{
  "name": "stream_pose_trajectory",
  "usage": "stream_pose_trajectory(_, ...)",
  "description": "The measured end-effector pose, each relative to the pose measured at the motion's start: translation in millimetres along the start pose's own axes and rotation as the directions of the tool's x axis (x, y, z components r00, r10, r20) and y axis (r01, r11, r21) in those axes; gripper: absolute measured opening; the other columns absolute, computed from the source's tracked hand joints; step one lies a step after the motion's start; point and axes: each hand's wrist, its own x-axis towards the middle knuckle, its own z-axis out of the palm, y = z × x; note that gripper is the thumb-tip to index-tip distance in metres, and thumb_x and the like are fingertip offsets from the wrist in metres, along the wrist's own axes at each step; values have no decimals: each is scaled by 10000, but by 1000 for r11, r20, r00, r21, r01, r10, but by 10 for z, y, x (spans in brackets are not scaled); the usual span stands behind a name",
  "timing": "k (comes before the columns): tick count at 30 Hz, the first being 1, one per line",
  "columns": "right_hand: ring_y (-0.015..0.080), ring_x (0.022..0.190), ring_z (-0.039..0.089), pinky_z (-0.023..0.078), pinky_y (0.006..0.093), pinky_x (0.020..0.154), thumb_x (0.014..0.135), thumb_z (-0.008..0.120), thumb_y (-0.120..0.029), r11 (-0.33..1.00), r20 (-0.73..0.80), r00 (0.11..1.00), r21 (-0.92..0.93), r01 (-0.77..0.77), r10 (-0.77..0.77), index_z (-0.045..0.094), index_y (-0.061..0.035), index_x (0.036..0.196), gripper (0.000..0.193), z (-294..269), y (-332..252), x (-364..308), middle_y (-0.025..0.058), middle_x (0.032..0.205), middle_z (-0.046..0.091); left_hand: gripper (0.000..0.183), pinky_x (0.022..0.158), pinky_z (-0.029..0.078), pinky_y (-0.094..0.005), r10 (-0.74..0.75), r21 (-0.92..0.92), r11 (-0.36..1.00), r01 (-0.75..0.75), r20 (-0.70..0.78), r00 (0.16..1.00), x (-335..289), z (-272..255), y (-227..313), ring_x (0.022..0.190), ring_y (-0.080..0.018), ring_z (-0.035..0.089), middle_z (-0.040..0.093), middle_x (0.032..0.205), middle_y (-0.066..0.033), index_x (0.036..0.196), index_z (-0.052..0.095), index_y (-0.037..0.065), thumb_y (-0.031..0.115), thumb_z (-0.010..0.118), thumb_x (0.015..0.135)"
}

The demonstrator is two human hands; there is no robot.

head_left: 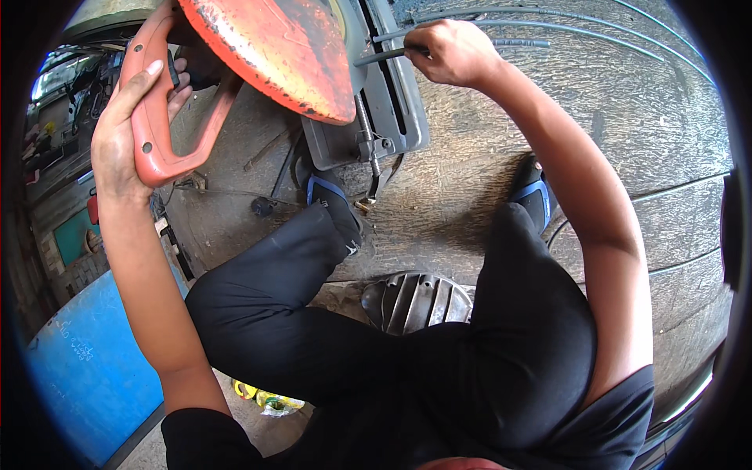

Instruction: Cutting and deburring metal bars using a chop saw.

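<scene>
An orange cut-off saw (pixel 270 55) with a worn, chipped blade guard stands at the top of the head view. My left hand (pixel 125 125) is wrapped round its orange loop handle (pixel 153 141), fingers near the dark trigger. At the right of the saw, my right hand (pixel 454 53) is closed on a thin dark metal rod (pixel 384 57). The rod's left end reaches the grey saw base (pixel 364 129) beside the disc, which is mostly hidden by the guard. A screw clamp (pixel 368 141) sits on the base's near side.
Several long thin rods (pixel 580 27) lie on the worn wooden floor (pixel 470 125) at the upper right. My sandalled feet rest either side of the base's near end. Beneath me is a ribbed metal part (pixel 415 301); a blue panel (pixel 102 368) stands at lower left. A cord crosses the floor.
</scene>
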Motion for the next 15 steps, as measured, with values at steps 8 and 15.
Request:
stream_pose_trajectory(8,324,747,644,530,404,660,829,617,-206,991,36,996,-110,79,-76,653,-55,839,155,-147,-80,28,114,815,652,534,1003,446,-397,5,17,1000,-5,6,1000,20,-6,-5,1079,-245,555,537,1187,-171,1330,408,-85,174,605,907)
stream_pose_trajectory(15,325,735,652,538,420,654,788,588,-185,991,-62,994,-96,89,-95,639,-63,747,138,-33,-70,-25,113,746,652,557,1025,425,-401,14,24,1000,-14,-5,1000,0,27,7,1118,-249,534,512,1238,-171,1351,386,-81,177,603,907)
